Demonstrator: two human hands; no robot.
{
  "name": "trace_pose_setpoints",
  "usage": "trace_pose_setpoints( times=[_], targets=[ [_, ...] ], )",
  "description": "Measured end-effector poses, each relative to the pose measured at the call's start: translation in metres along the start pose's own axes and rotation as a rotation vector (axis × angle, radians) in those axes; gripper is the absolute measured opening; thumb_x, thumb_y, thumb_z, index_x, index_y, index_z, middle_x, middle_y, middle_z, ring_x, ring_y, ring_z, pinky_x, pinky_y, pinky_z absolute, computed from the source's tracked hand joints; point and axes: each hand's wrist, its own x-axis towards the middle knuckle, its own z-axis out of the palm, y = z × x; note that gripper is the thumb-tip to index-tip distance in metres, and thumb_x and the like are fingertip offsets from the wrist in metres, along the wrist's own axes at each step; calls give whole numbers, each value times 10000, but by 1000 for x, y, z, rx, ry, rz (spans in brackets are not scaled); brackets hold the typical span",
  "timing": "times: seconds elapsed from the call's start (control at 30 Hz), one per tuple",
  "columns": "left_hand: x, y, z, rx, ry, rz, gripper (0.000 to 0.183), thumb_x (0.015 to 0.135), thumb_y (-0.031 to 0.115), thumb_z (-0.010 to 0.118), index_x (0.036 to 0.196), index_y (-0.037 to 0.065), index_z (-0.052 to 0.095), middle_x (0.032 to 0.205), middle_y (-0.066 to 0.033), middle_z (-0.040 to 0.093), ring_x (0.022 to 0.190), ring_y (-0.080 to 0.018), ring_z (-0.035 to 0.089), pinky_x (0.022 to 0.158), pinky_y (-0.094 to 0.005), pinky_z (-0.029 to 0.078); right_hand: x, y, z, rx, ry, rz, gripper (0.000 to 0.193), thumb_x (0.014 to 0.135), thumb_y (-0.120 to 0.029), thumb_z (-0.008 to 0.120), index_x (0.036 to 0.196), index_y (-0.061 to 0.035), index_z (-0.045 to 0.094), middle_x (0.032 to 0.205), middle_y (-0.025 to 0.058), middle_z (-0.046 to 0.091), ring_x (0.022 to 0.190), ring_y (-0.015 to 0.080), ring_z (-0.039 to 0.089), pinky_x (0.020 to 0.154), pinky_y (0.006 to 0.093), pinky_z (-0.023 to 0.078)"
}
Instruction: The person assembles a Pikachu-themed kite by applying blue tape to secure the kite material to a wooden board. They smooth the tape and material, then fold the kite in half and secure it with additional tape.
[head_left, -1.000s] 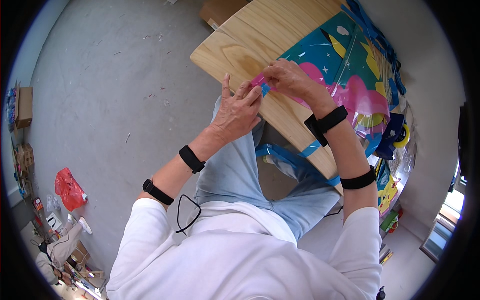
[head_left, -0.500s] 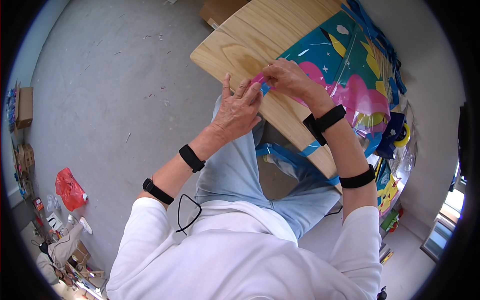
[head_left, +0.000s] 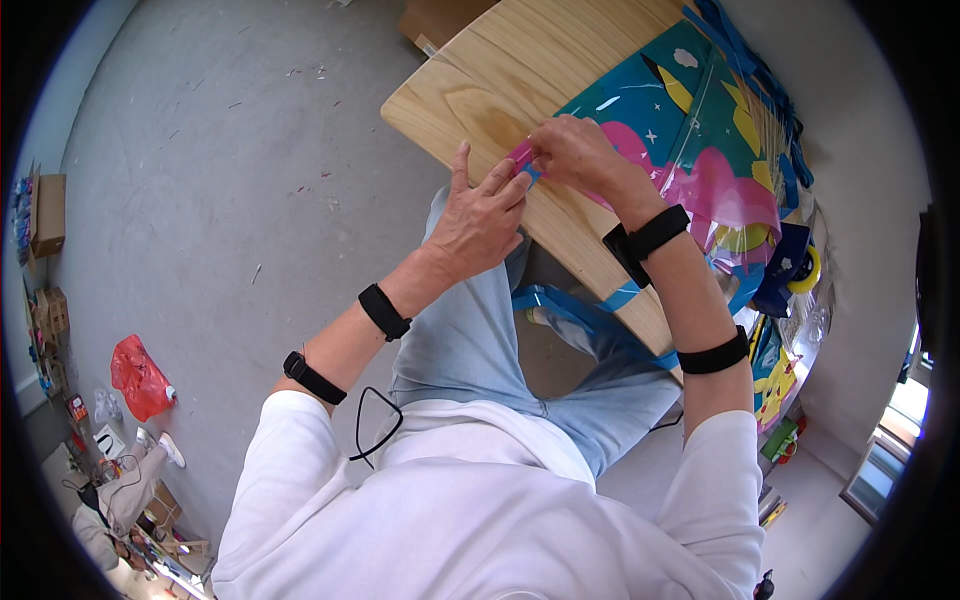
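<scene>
A thin, glossy printed sheet (head_left: pixel 620 95) in teal, pink and yellow lies over the wooden tabletop (head_left: pixel 450 105). Its narrow pink end, with a bit of blue strip beside it, runs between my hands near the table's edge. My left hand (head_left: pixel 478 225) has its index finger raised, while its other fingertips close on that pink and blue end. Just right of it, my right hand (head_left: pixel 580 155) is closed with bent fingers, pinching the same end from above. The fingers hide exactly how the strip and sheet meet.
Blue straps (head_left: pixel 735 45) and thin rods lie at the table's right side. A yellow-rimmed wheel (head_left: pixel 805 270) is beside the wall. On the floor at left are a red plastic bag (head_left: pixel 140 378), a cardboard box (head_left: pixel 47 215) and another person's legs (head_left: pixel 135 490).
My left hand's raised finger and fingertips have shifted slightly. Less of the blue strip shows between the hands. My right hand stays nearly in place.
</scene>
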Motion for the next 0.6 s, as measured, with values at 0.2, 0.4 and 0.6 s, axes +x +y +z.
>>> trace_pose_setpoints(
  times=[0.2, 0.4, 0.6],
  targets=[
    [1, -1, 0, 9, -8, 10, 595, 699, 287, 811, 1218, 40, 657, 1366, -30, 519, 1377, -219, 425, 1167, -698, 105, -1, -9, -10, -64, 18, 104, 176, 742, -229, 738, 811, -67, 742, 859, 179, 717, 881, 368, 701, 733, 479, 544],
    [0, -1, -2, 16, -16, 9, 588, 716, 281, 805, 1236, 51, 651, 1370, -19, 517, 1375, -208, 427, 1170, -694, 101, -2, -14, -14, 77, 36, 218, 242, 736, -284, 768, 841, -66, 754, 867, 187, 720, 870, 365, 707, 722, 452, 562],
    [2, 1, -2, 21, -17, 5, 568, 715, 279, 805, 1216, 60, 652, 1369, -13, 504, 1370, -205, 427, 1169, -690, 116, -6, 5, -10, 194, 271, 311, 292, 730, -303, 775, 832, -33, 729, 805, 169, 708, 773, 334, 692, 668, 421, 540]
  ],
)
